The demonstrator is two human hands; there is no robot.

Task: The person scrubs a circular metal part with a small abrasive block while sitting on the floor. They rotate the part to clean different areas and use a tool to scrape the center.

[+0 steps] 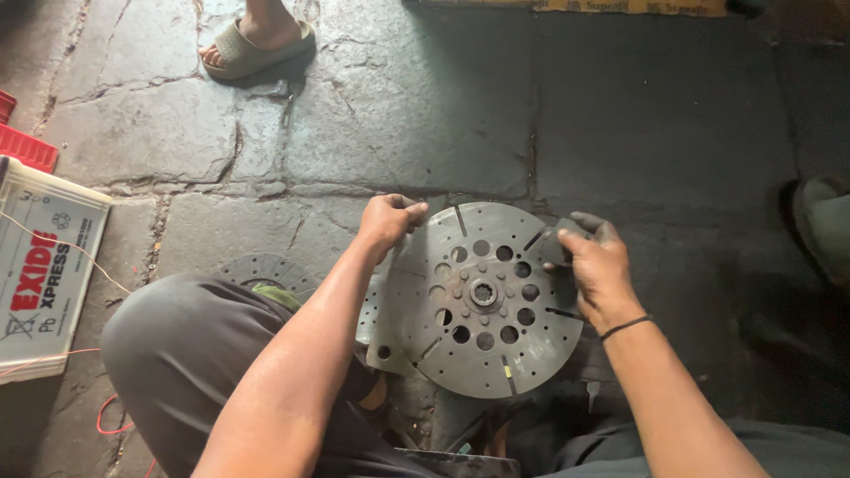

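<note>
I'm crouched low over the stone floor [425, 106], and right between my knees sits the round metal disc [482, 301], dark grey, lying flat, ringed with big round holes around a splined hub at the middle and cut by narrow slots running in from the rim. My left hand [387, 221] is clenched on the disc's upper left edge, fingers curled over the rim. My right hand [598, 265] is up at the disc's upper right edge, fingers closed on a small dark flat piece [558, 241] pressed against the rim there; what kind of piece it is I can't tell, it's too dark and grimy. A thin black band sits on that wrist.

Under the disc's left side a lighter perforated plate [376, 332] pokes out, touching it. Further left, partly behind my knee, lies a second disc with a grooved ring face [266, 270]. Far left on the floor stands a white box-shaped battery [44, 274] with red wires [106, 416] trailing near it, and a red crate [27, 146] beyond. Up top, another person's foot in a pale sandal [252, 49] rests on the stone, well apart from my hands.
</note>
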